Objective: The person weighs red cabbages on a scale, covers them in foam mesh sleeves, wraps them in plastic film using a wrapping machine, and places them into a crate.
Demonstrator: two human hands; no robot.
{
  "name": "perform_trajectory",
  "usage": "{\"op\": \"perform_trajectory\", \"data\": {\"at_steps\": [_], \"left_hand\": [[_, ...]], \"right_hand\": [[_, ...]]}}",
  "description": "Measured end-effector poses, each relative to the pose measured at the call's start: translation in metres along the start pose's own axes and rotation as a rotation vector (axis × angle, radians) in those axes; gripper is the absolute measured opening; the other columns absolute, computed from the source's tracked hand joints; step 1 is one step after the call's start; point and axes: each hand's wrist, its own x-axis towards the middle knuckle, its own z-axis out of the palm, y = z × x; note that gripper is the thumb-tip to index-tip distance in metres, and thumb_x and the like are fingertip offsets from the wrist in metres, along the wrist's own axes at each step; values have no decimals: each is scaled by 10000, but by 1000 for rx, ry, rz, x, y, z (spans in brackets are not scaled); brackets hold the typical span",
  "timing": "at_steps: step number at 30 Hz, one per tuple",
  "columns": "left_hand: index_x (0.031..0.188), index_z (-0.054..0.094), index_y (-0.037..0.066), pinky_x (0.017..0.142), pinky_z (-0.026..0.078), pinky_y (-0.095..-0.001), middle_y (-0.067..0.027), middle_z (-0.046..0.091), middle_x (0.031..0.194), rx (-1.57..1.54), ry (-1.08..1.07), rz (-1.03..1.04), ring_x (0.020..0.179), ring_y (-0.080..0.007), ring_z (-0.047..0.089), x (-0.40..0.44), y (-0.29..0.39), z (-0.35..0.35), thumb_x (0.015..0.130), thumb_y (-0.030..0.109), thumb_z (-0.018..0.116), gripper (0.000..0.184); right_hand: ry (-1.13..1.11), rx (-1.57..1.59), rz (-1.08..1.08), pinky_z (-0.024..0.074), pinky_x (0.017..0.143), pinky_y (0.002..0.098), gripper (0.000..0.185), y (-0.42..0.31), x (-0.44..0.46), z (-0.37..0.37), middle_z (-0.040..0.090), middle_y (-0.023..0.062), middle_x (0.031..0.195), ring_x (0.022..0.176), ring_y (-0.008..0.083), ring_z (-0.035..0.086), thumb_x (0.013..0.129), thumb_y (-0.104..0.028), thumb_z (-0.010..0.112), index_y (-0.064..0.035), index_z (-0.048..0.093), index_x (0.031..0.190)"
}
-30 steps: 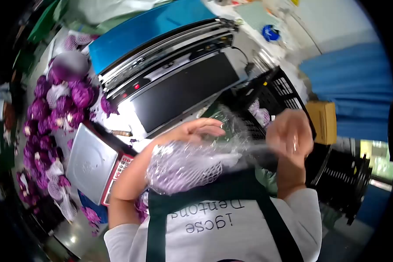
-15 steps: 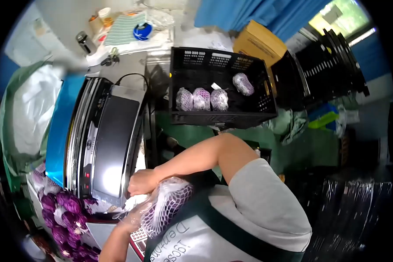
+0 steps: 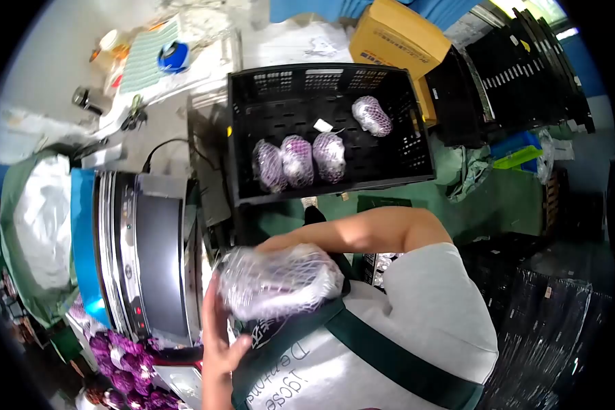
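A bundle in clear film and white netting [image 3: 283,280], with purple showing through, is in front of my chest. My left hand [image 3: 222,331] is at its left edge, with thumb and fingers apart. My right hand [image 3: 275,242] reaches across to the bundle's upper side; the bundle hides its fingers, so its grip cannot be seen. Beyond my right forearm is a black crate [image 3: 335,191] holding several similar netted purple bundles [image 3: 297,160]. To the left lies a wrapping machine with a dark plate [image 3: 160,263].
Purple cabbages [image 3: 123,376] are heaped at the lower left, beside a partly visible scale [image 3: 181,383]. A cardboard box [image 3: 400,37] is behind the crate. Black crates [image 3: 526,75] are stacked at the upper right. A blue tape roll [image 3: 173,57] is at the upper left.
My view has turned towards the crate. The bundle has moved away from the machine's near end, up against my chest, and my left hand has opened beside it.
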Motion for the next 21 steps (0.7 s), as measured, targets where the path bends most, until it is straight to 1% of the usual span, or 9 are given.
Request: {"op": "perform_trajectory", "data": {"at_steps": [3,5,6,10,11,13,15,18,21], "left_hand": [[1424,250,-1,1085,259,-411,-174,306,1455,16,79,60,1312,-297,362,77,-17,45,807,332,668,816],[1411,296,18,1054,318,-375,-157,418,1390,-90,-13,41,1230,-250,465,117,-30,68,858,93,591,631],[1401,318,17,1045,332,-365,-156,452,1361,-70,-84,-26,1211,-245,485,132,-33,77,855,40,572,602],[1336,430,15,981,410,-334,-144,566,1246,368,-272,-128,1135,-229,556,182,-27,101,834,-5,616,535],[1333,436,20,974,416,-329,-144,570,1239,460,-298,-156,1134,-227,559,192,-27,106,828,5,634,543],[1329,442,28,969,418,-328,-144,573,1234,419,-286,-238,1138,-228,558,208,-28,118,829,17,638,537],[1323,450,30,965,422,-326,-146,575,1229,411,-281,-293,1139,-230,559,223,-32,125,833,30,638,525],[1308,461,18,959,428,-331,-154,580,1222,463,-309,-338,1130,-236,567,236,-35,134,843,63,634,499],[1308,461,17,958,428,-339,-159,582,1218,527,-309,-329,1125,-246,571,248,-35,134,838,68,639,506]], "right_hand": [[363,64,-284,497,844,400,552,-20,-103,-32,602,122,1178,1030,222,588,879,-455,541,-39,541,1241],[657,53,-432,504,866,409,597,-34,-183,-60,589,129,1230,1081,226,587,875,-485,540,-47,521,1281],[773,145,-448,462,964,454,727,-53,-224,-60,457,156,1366,1203,267,505,872,-568,511,-70,382,1386],[1350,144,-107,458,886,311,679,-26,-341,-179,611,99,1105,1003,150,561,898,-626,419,-43,577,1207],[1460,73,1,423,960,368,703,-44,-341,-160,591,112,1176,1118,210,532,910,-620,387,-55,491,1315],[1404,121,-88,418,943,365,692,16,-360,-227,588,109,1179,1110,203,528,909,-635,362,-93,509,1312],[1572,229,-126,444,838,342,724,55,-342,-266,664,101,988,947,202,602,887,-685,317,-125,552,1280],[1783,-222,262,450,817,328,740,36,-308,-269,680,90,913,876,202,620,870,-685,345,-62,627,1153],[1611,-388,-228,459,809,339,539,52,-297,-270,679,93,1004,937,224,624,910,-510,485,-73,581,1209]]}}
